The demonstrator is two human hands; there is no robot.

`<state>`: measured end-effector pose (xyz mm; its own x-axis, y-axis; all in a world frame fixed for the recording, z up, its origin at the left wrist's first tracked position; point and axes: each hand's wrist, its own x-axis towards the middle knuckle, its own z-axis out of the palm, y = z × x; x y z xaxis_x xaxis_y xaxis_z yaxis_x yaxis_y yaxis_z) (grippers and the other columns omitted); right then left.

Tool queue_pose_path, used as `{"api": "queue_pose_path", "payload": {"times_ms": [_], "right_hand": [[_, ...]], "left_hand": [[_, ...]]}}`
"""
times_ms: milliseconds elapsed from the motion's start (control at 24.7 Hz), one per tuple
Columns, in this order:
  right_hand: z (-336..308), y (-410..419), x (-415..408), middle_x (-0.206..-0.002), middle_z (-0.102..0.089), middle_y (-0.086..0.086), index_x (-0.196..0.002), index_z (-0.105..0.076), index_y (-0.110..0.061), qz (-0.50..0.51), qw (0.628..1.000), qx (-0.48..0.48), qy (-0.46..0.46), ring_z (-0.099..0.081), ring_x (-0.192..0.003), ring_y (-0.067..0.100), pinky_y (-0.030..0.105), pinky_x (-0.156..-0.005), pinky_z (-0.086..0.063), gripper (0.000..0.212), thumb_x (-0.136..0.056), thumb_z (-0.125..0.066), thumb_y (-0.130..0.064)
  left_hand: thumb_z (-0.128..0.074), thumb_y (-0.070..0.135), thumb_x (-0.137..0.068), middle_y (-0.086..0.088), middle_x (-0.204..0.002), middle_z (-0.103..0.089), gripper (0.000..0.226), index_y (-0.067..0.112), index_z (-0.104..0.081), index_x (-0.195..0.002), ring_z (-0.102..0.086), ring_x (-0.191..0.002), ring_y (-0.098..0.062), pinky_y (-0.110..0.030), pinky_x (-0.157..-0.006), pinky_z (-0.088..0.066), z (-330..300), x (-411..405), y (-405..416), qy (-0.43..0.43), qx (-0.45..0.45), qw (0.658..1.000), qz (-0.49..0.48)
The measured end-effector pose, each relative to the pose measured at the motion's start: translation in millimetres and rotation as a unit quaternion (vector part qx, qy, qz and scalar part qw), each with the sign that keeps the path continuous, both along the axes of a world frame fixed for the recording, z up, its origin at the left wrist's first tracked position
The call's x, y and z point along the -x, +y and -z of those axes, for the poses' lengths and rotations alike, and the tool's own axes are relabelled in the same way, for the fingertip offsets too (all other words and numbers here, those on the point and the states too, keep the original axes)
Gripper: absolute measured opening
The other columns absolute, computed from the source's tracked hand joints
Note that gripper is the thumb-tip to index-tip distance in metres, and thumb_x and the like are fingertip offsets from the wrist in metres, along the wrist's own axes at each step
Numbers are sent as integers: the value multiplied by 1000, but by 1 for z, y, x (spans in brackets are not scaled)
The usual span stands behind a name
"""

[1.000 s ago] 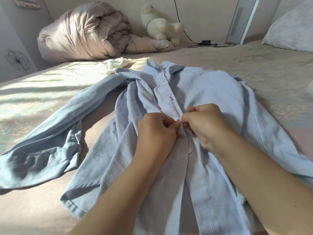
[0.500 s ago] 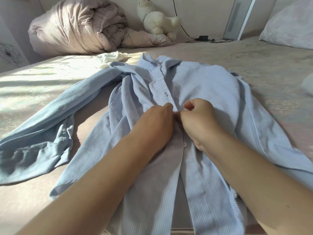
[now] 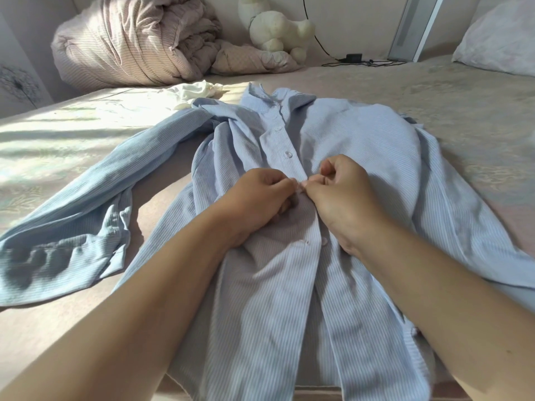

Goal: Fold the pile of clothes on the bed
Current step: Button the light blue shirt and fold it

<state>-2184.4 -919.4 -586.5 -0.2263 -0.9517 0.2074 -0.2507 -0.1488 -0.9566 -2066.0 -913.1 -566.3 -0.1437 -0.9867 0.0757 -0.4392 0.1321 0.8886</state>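
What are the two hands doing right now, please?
Left hand: closed, pinching the front placket of the blue striped shirt.
Right hand: closed, pinching the same placket from the other side.

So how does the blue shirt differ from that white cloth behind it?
The pale blue striped button shirt lies spread out near the person; the small white cloth sits crumpled farther back. The shirt is far bigger. Left hand and right hand pinch the shirt; the cloth is untouched. Both rest on the bed.

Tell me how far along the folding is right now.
Early. Done: the blue shirt lies spread face up on the bed. In hand: the left hand and right hand pinch its button placket mid-chest. Left: lower buttons look open, no fold made yet, white garment untouched.
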Motion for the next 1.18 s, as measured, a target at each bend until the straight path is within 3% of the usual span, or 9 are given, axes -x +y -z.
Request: {"api": "queue_pose_path", "payload": {"times_ms": [203, 324, 567, 729, 810, 972, 1175], "right_hand": [[-1, 4, 2, -73, -53, -3, -73, -38, -27, -11, 997, 46, 64, -49, -67, 15, 36, -71, -46, 30, -87, -57, -9], [-1, 11, 7, -73, -59, -2, -81, -41, -26, -50, 994, 61, 69, -47, -55, 1, 24, -63, -41, 27, -85, -64, -13], [-6, 16, 8, -68, -57, -7, -84, -48, -20, -63, 988, 72, 124, -46, -48, -4, 12, -62, -43, 26, -79, -68, -5], [-8, 20, 7, -67, -56, -8, -82, -49, -19, -69, 986, 83, 130, -45, -52, 0, 18, -65, -43, 26, -78, -65, 0], [-9, 20, 8, -68, -55, -2, -76, -46, -20, -84, 989, 71, 97, -46, -58, 6, 19, -64, -41, 29, -78, -62, 4], [-12, 13, 14, -66, -56, 1, -73, -51, -17, -103, 992, -22, -62, -50, -66, 14, 29, -70, -43, 26, -78, -60, 6], [-11, 9, 16, -69, -63, 0, -79, -56, -17, -98, 991, -41, -80, -58, -66, 11, 25, -69, -48, 20, -84, -61, 2]], "left_hand": [[-52, 18, -94, 8, -40, -44, 41, 16, -49, -53, -35, -33, -3, -10, -33, -25, -1, -1, -2, 30, -23, 999, 2], [-52, 19, -95, 6, -42, -44, 39, 16, -50, -56, -35, -34, -4, -11, -32, -24, -1, -1, -2, 50, -30, 998, 5], [-53, 19, -94, 9, -42, -44, 33, 15, -52, -61, -35, -36, -2, -11, -37, -29, 3, -5, -2, 33, -6, 999, 28], [-52, 18, -95, 9, -43, -44, 33, 14, -51, -63, -35, -37, -1, -10, -38, -30, 4, -6, 0, 34, 11, 999, 38], [-51, 19, -96, 8, -46, -44, 32, 14, -51, -65, -36, -40, -2, -10, -41, -31, 4, -6, 2, 26, 22, 998, 50], [-50, 21, -97, 5, -54, -45, 28, 14, -53, -70, -36, -49, -5, -15, -49, -32, 5, -7, 5, 10, 54, 996, 70], [-49, 18, -98, 3, -56, -46, 23, 6, -57, -80, -37, -51, -7, -19, -52, -33, 7, -5, 4, 1, 80, 995, 60]]}}
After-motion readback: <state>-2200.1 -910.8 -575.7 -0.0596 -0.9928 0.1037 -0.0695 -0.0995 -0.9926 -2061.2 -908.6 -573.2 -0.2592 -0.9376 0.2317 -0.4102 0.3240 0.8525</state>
